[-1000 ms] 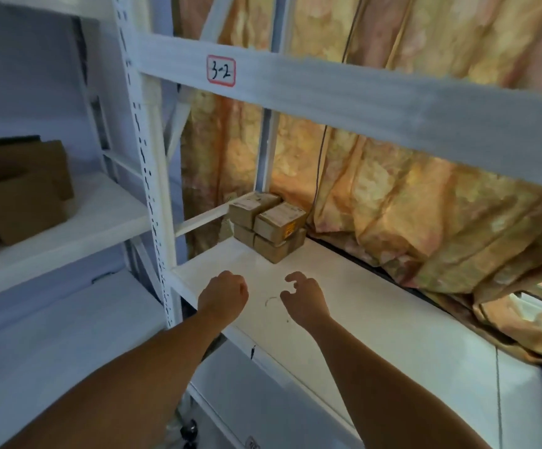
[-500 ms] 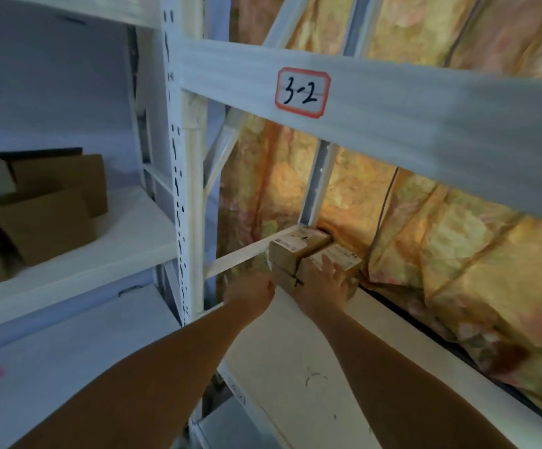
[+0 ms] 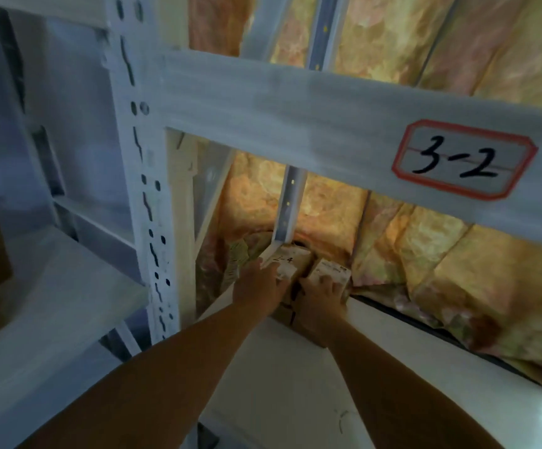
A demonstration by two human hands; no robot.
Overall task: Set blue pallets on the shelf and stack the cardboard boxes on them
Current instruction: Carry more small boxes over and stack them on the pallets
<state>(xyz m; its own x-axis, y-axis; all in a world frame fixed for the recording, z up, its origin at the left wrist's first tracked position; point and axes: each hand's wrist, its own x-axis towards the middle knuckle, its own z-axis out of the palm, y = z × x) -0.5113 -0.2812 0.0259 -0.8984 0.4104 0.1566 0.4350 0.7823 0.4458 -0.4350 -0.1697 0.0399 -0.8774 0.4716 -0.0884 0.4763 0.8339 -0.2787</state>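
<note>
White painted metal shelf frame (image 3: 140, 202), matt cardboard boxes (image 3: 295, 264), paper label (image 3: 464, 160), patterned cloth curtain (image 3: 441, 260)

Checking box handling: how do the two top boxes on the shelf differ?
The left box sits by the white brace, under the left hand; the right box sits nearer the curtain, under the right hand. Both are small cardboard with pale labels, side by side.

White shelf (image 3: 279, 384), cardboard boxes (image 3: 328, 272) at back
</note>
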